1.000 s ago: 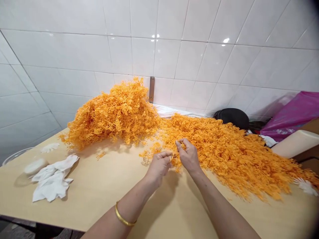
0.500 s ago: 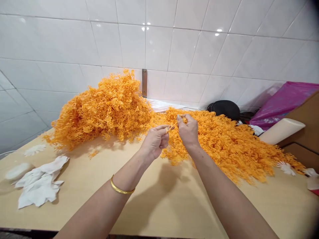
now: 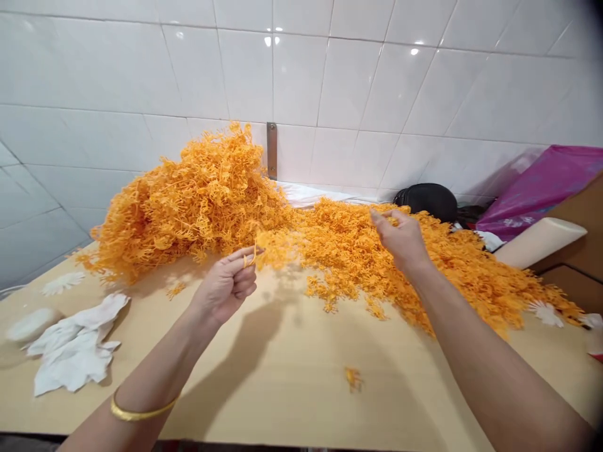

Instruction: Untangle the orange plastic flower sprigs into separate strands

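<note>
One frilly orange sprig [image 3: 274, 249] is pinched by its stem in the left hand [image 3: 226, 281], above the pale wood-coloured table [image 3: 282, 402]. The right hand [image 3: 404, 240] is held well apart, curled, before a low, spread heap of orange sprigs [image 3: 336, 245]; whether anything is gripped there cannot be told. Farther left, a taller, bushy orange mound [image 3: 188, 207] is backed by glossy white tiles [image 3: 301, 81].

Single head-worn view, from near side of table [image 3: 287, 398], facing forward and down; left hand [image 3: 228, 282], right hand [image 3: 402, 242] mid-range; tiled wall [image 3: 351, 85] far.
</note>
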Available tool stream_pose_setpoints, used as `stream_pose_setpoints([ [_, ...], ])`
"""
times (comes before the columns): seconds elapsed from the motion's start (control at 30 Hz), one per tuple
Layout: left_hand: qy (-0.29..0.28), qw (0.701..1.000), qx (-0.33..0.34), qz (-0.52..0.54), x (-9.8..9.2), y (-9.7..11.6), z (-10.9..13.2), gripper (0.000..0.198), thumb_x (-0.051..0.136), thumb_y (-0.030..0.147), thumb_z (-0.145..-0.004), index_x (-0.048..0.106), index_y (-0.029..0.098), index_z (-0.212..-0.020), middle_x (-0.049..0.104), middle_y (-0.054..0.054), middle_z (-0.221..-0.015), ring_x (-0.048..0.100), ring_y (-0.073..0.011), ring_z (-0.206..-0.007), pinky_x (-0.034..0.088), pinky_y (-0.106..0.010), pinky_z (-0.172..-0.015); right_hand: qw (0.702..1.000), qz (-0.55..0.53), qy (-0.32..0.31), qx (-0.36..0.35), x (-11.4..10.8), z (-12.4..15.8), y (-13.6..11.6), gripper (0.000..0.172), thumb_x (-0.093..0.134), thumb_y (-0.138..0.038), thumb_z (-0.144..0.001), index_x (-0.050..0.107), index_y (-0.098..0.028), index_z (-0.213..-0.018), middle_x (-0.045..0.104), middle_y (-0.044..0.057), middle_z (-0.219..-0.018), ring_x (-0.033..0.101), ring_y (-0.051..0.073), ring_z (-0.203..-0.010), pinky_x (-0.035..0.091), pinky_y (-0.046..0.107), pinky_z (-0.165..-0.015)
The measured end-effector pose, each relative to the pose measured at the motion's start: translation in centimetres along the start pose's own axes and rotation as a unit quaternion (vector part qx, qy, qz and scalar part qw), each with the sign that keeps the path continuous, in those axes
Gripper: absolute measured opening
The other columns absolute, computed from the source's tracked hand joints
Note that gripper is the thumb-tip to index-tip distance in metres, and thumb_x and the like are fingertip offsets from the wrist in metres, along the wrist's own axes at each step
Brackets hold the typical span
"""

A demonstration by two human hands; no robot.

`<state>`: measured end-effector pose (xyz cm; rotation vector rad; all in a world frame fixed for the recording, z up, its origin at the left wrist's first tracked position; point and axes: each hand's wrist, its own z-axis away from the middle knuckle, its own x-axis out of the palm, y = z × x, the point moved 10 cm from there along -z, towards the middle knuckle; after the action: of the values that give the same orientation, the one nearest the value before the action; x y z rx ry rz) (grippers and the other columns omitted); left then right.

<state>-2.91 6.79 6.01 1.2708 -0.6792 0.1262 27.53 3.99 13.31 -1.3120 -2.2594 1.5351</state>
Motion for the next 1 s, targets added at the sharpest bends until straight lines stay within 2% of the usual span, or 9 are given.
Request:
stream_pose_setpoints([
  [0.1, 0.016, 0.999, -0.044, 0.016, -2.1, -1.6, 0.5, 0.017, 0.046, 0.013, -0.075, 0.055, 0.012, -0.09, 0.018, 0.01, -0.042, 0.012, -0.003, -0.033, 0.013, -0.014, -0.032, 0.963, 0.223, -0.111, -0.1, 4.0, 3.7, -0.1, 0.041, 0.055, -0.056, -0.066, 0.062, -0.019, -0.082, 0.058, 0.008, -0.078, 0.053, 0.023, -0.073, 0.04, 0.036, -0.064],
  [0.2, 0.013, 0.998, -0.061, 0.028, -2.9, -2.4, 1.0, 0.018, 0.045, 0.015, -0.078, 0.055, 0.012, -0.093, 0.019, 0.01, -0.041, 0.012, -0.0031, -0.033, 0.014, -0.014, -0.033, 0.903, 0.349, -0.146, -0.205, 5.8, 8.2, -0.9, 0.047, 0.052, -0.054, -0.071, 0.059, -0.022, -0.103, 0.046, 0.014, -0.119, 0.043, 0.034, -0.103, 0.034, 0.049, -0.081],
  [0.33, 0.009, 0.998, -0.062, 0.016, -4.3, -2.8, 1.6, 0.027, 0.045, 0.035, -0.081, 0.056, 0.012, -0.092, 0.022, 0.01, -0.04, 0.012, -0.0034, -0.033, 0.015, -0.015, -0.033, 0.87, 0.33, -0.208, -0.302, 4.8, 15.5, -2.8, 0.045, 0.04, -0.046, -0.081, 0.049, -0.024, -0.12, 0.031, 0.011, -0.135, 0.032, 0.03, -0.117, 0.028, 0.046, -0.092],
  [0.43, 0.024, 0.996, -0.077, -0.026, -6.2, -3.8, 2.2, 0.031, 0.052, 0.041, -0.076, 0.057, 0.013, -0.088, 0.023, 0.01, -0.04, 0.013, -0.0027, -0.034, 0.012, -0.015, -0.034, 0.808, 0.316, -0.322, -0.38, 5.8, 22.1, -3.2, 0.054, 0.042, -0.049, -0.079, 0.038, -0.026, -0.128, 0.024, 0.009, -0.14, 0.023, 0.03, -0.124, 0.021, 0.046, -0.097],
  [0.5, 0.026, 0.993, -0.089, -0.067, -7.2, -4.6, 2.6, 0.026, 0.058, 0.035, -0.072, 0.058, 0.012, -0.084, 0.027, 0.009, -0.04, 0.017, -0.0019, -0.034, 0.011, -0.015, -0.035, 0.774, 0.32, -0.343, -0.425, 7.2, 24.5, -2.9, 0.053, 0.041, -0.046, -0.081, 0.034, -0.027, -0.13, 0.027, 0.009, -0.139, 0.023, 0.029, -0.125, 0.02, 0.045, -0.098],
  [0.6, 0.022, 0.989, -0.09, -0.117, -8.3, -5.0, 3.1, 0.02, 0.061, 0.029, -0.069, 0.06, 0.01, -0.075, 0.041, 0.004, -0.045, 0.032, -0.0027, -0.038, 0.021, -0.015, -0.038, 0.763, 0.341, -0.33, -0.439, 10.7, 23.1, -1.9, 0.044, 0.036, -0.04, -0.086, 0.037, -0.029, -0.128, 0.035, 0.006, -0.135, 0.027, 0.028, -0.123, 0.02, 0.045, -0.096],
  [0.77, 0.052, 0.983, -0.102, -0.142, -9.9, -4.8, 3.8, 0.021, 0.057, 0.029, -0.068, 0.056, 0.011, -0.058, 0.053, -0.002, -0.055, 0.047, -0.0087, -0.046, 0.035, -0.02, -0.044, 0.779, 0.406, -0.258, -0.402, 15.2, 14.8, -0.8, 0.036, 0.038, -0.04, -0.085, 0.055, -0.023, -0.112, 0.048, 0.01, -0.125, 0.031, 0.032, -0.119, 0.018, 0.05, -0.095],
  [0.9, 0.095, 0.984, -0.105, -0.111, -10.7, -4.2, 4.2, 0.021, 0.051, 0.029, -0.068, 0.052, 0.012, -0.056, 0.054, -0.003, -0.054, 0.049, -0.0096, -0.047, 0.036, -0.02, -0.046, 0.801, 0.397, -0.206, -0.399, 14.8, 11.9, -2.1, 0.038, 0.05, -0.042, -0.078, 0.058, -0.017, -0.106, 0.044, 0.015, -0.126, 0.027, 0.035, -0.12, 0.018, 0.052, -0.095],
  [1.0, 0.096, 0.984, -0.059, -0.138, -9.2, -2.9, 3.9, 0.019, 0.047, 0.027, -0.069, 0.051, 0.013, -0.058, 0.056, -0.004, -0.059, 0.052, -0.0106, -0.05, 0.039, -0.022, -0.051, 0.869, 0.3, -0.192, -0.344, 13.2, 12.0, -4.2, 0.031, 0.048, -0.039, -0.08, 0.062, -0.016, -0.096, 0.052, 0.016, -0.115, 0.038, 0.034, -0.112, 0.028, 0.049, -0.089],
])
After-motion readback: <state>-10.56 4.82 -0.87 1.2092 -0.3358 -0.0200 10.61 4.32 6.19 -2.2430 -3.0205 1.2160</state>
